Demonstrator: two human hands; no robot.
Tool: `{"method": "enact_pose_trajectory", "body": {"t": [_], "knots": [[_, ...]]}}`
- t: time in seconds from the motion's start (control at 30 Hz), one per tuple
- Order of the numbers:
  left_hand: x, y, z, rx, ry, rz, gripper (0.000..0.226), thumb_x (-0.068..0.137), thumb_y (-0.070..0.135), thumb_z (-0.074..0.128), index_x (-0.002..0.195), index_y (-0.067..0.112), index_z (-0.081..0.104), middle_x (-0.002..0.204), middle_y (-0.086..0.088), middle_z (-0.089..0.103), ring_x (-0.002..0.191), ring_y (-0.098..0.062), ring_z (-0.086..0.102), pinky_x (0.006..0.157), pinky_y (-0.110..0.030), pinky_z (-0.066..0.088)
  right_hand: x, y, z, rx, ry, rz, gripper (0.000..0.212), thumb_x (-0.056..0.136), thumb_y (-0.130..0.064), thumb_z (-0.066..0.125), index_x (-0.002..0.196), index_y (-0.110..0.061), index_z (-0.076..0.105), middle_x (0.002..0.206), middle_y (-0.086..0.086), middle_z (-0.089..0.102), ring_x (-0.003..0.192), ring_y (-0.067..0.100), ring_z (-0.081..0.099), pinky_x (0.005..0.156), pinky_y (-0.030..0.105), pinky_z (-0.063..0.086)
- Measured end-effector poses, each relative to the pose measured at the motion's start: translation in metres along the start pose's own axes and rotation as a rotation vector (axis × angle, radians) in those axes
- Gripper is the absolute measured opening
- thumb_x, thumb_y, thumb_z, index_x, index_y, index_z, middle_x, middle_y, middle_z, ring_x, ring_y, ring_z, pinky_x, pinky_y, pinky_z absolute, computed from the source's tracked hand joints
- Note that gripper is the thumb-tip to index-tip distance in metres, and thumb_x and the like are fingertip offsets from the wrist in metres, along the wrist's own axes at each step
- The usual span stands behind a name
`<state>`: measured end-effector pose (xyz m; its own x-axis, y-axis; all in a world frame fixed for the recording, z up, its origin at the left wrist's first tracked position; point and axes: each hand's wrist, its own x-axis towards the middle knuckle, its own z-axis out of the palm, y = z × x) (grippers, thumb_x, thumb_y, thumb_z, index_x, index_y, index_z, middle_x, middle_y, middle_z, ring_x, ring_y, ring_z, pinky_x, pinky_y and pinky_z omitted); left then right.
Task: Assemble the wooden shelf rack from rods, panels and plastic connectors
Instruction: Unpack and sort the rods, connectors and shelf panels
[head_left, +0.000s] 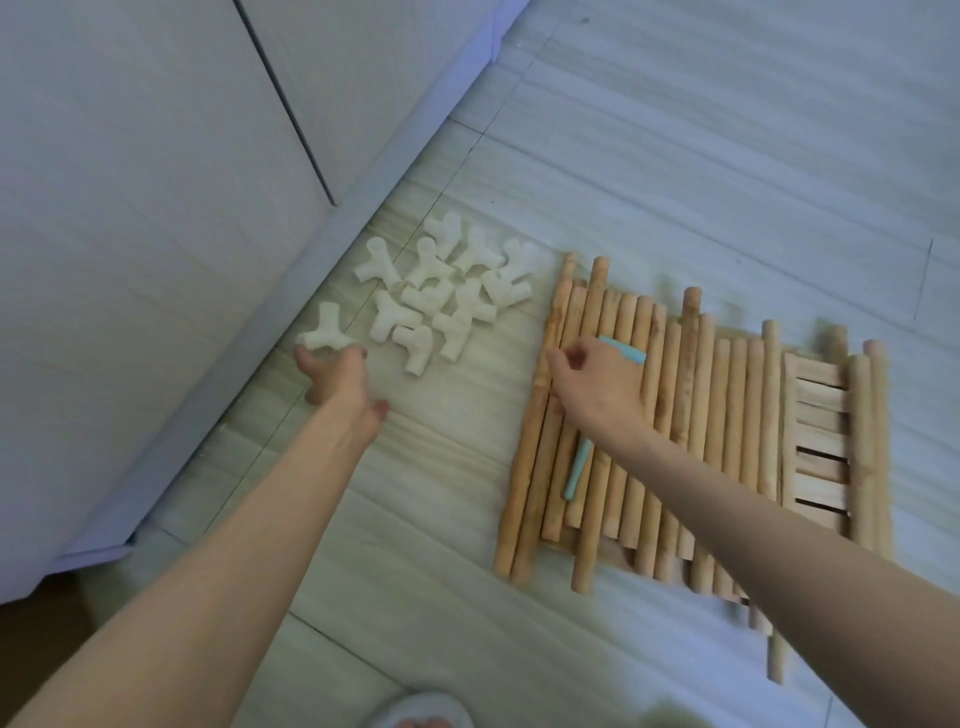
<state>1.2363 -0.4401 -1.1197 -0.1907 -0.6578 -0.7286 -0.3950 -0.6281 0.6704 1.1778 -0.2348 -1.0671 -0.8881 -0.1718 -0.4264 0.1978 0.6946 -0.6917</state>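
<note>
Connector (326, 332), white three-armed plastic, pinched in left hand (337, 384); right hand (597, 387), fingers curled on pale wooden rods (691, 415).

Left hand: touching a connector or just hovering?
Touching. The head view shows the left hand with fingertips pinching one white connector, apart from the connector pile.

The plastic connectors (441, 296) at far left are off-white. The wooden rods (649, 431) on the right are light tan with darker mottling. The slatted panel (818, 441) is paler tan with dark gaps. A pale turquoise tool (576, 470) lies across the rods. The floor (675, 156) is pale grey with wavy streaks. The cabinet (130, 234) is white.
</note>
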Motion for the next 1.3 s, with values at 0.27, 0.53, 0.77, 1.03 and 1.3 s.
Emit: {"method": "enact_pose_trajectory", "body": {"t": [0.27,0.53,0.77,1.03,1.3], "knots": [[-0.003,0.028,0.028,-0.097,-0.384,-0.046,0.051,0.090,0.004,0.039,0.138,0.018,0.034,0.130,-0.010,0.049,0.097,-0.023,0.058,0.068,-0.045,0.057,-0.018,0.040,-0.021,-0.374,-0.085,0.106,0.027,0.091,-0.037,0.055,0.087,-0.011,0.052,0.077,0.005,0.060,0.068,0.017,0.059,0.052,0.025,0.045],[-0.029,-0.005,0.013,0.516,-0.263,0.559,0.056,0.093,0.003,0.039,0.143,0.025,0.028,0.143,0.000,0.023,0.115,-0.007,0.037,0.091,-0.021,0.035,-0.016,0.021,-0.011,-0.112,0.122,-0.050,0.008,0.095,-0.025,0.049,0.097,-0.018,0.053,0.076,-0.011,0.055,0.065,0.004,0.055,0.052,0.019,0.045],[-0.051,-0.035,-0.024,0.319,-0.265,0.336,0.032,0.095,0.035,0.051,0.122,0.017,0.048,0.099,0.000,0.057,0.075,-0.014,0.057,0.068,-0.030,0.051,-0.037,0.002,0.037,-0.191,-0.064,-0.281,0.017,0.092,-0.025,0.056,0.104,-0.015,0.061,0.094,-0.002,0.059,0.083,0.012,0.054,0.072,0.026,0.046],[-0.044,-0.032,-0.041,0.018,-0.572,-0.087,0.011,0.091,0.019,0.059,0.093,0.009,0.062,0.075,-0.003,0.064,0.064,-0.012,0.062,0.058,-0.023,0.055,-0.043,0.002,0.058,-0.252,-0.285,-0.428,0.027,0.094,-0.015,0.052,0.117,-0.008,0.063,0.103,0.009,0.060,0.095,0.022,0.057,0.081,0.022,0.038],[-0.018,-0.026,-0.015,-0.032,-0.181,-0.154,0.014,0.091,0.002,0.057,0.078,0.007,0.053,0.070,-0.007,0.052,0.055,-0.013,0.051,0.041,-0.018,0.050,-0.043,0.001,0.056,-0.135,-0.206,-0.375,0.025,0.094,-0.018,0.051,0.114,-0.011,0.064,0.114,0.004,0.057,0.107,0.017,0.053,0.090,0.018,0.036]]}}
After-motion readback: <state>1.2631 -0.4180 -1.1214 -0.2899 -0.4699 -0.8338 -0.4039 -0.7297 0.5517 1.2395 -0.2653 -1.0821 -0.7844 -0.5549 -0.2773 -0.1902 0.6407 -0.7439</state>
